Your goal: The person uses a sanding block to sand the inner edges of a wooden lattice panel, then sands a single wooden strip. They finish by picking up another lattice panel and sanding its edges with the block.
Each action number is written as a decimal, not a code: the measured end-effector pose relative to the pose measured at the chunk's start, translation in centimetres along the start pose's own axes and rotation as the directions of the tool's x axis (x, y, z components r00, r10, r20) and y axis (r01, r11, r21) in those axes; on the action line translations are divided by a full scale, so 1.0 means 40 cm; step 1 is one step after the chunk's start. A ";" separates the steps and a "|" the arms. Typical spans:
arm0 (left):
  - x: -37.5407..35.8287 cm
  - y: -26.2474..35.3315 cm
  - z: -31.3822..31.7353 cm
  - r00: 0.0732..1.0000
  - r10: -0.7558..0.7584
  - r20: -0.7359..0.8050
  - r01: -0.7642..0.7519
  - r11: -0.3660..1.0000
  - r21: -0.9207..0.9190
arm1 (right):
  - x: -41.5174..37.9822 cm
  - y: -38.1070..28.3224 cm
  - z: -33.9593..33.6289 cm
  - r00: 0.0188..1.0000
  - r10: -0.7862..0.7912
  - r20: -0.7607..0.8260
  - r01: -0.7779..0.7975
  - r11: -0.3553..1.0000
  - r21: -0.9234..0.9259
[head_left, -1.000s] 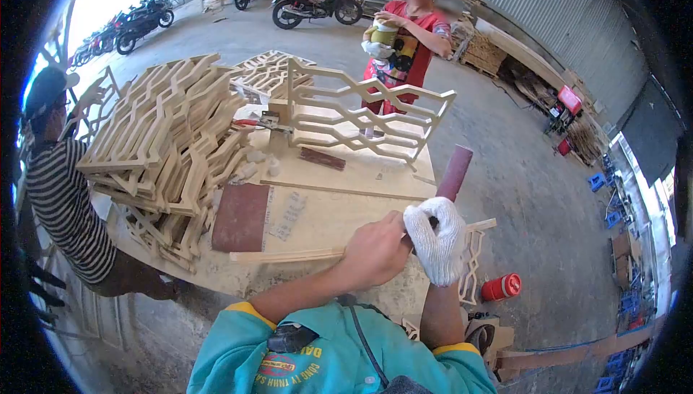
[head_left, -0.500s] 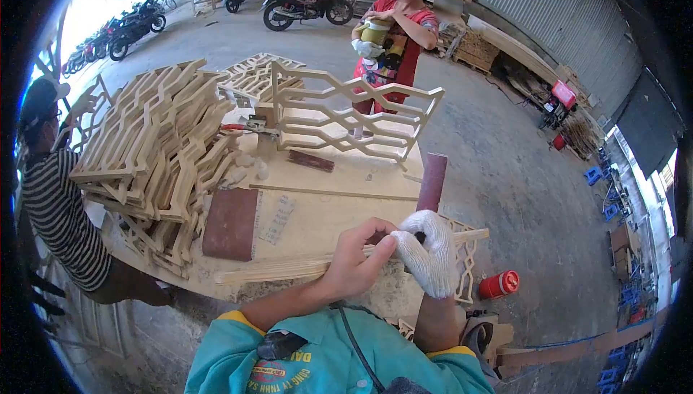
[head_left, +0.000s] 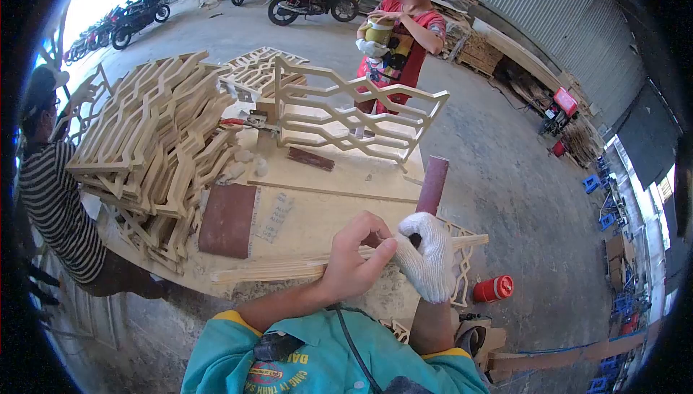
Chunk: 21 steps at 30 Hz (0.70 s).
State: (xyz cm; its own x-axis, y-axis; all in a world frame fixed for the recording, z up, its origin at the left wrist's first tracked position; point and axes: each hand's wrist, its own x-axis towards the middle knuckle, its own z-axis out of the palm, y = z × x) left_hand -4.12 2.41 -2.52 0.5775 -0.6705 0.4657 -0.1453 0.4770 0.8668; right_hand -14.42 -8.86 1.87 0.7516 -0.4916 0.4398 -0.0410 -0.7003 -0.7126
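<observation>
Gloved right fingers (head_left: 436,235) around maroon strip (head_left: 433,186)

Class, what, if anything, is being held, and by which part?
The gloved right hand holds a reddish-brown strip by its near end; whether the left hand grips anything cannot be told.

Strip (head_left: 433,184) partly behind right hand (head_left: 427,258)

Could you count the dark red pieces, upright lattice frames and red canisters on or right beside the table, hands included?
Dark red pieces: 3 (sheet, short strip, long piece in gloved right hand)
Upright lattice frame: 1
Red canister: 1
Total: 5
</observation>
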 end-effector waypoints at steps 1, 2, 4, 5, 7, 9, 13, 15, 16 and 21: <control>0.003 0.000 -0.002 1.000 0.019 -0.001 -0.019 1.000 0.002 | 0.002 -0.001 0.000 1.000 -0.002 0.001 0.002 1.000 -0.004; 0.005 0.001 -0.003 1.000 0.012 -0.001 -0.012 1.000 -0.007 | 0.004 -0.001 -0.001 1.000 -0.006 0.002 0.006 1.000 -0.007; 0.008 0.006 -0.002 1.000 -0.003 0.003 0.003 1.000 -0.025 | 0.006 0.001 -0.002 1.000 -0.012 0.002 0.012 1.000 -0.009; 0.009 0.008 -0.002 1.000 0.015 0.002 -0.015 1.000 0.003 | 0.005 0.004 -0.002 1.000 -0.015 0.003 0.015 1.000 -0.007; 0.011 0.012 -0.001 0.999 0.049 0.001 -0.049 0.997 0.057 | 0.007 0.005 -0.001 1.000 -0.015 -0.003 0.015 1.000 -0.001; 0.013 0.014 0.000 0.996 0.080 -0.027 -0.077 0.992 0.096 | 0.009 0.003 0.002 1.000 -0.004 -0.013 0.004 1.000 0.008; 0.011 0.006 -0.005 0.993 0.115 -0.041 -0.109 0.986 0.125 | 0.012 -0.005 0.003 0.999 0.052 -0.005 -0.052 0.997 0.048; 0.012 0.012 -0.004 0.993 0.113 -0.028 -0.108 0.985 0.131 | 0.014 -0.004 0.002 0.999 0.039 -0.013 -0.038 0.999 0.037; 0.013 0.015 -0.004 0.993 0.112 -0.023 -0.108 0.985 0.135 | 0.015 0.000 0.002 1.000 0.022 -0.017 -0.022 0.999 0.041; 0.014 0.023 0.003 0.996 0.084 -0.039 -0.080 0.992 0.102 | 0.014 0.006 0.004 0.999 -0.027 -0.040 0.029 0.999 0.041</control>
State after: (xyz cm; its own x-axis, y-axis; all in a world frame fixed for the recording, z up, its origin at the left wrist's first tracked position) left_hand -4.04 2.39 -1.46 0.5943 -0.6050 0.5298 -0.2724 0.4684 0.8405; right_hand -13.90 -9.22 1.88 0.7253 -0.4927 0.4808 0.0080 -0.6923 -0.7215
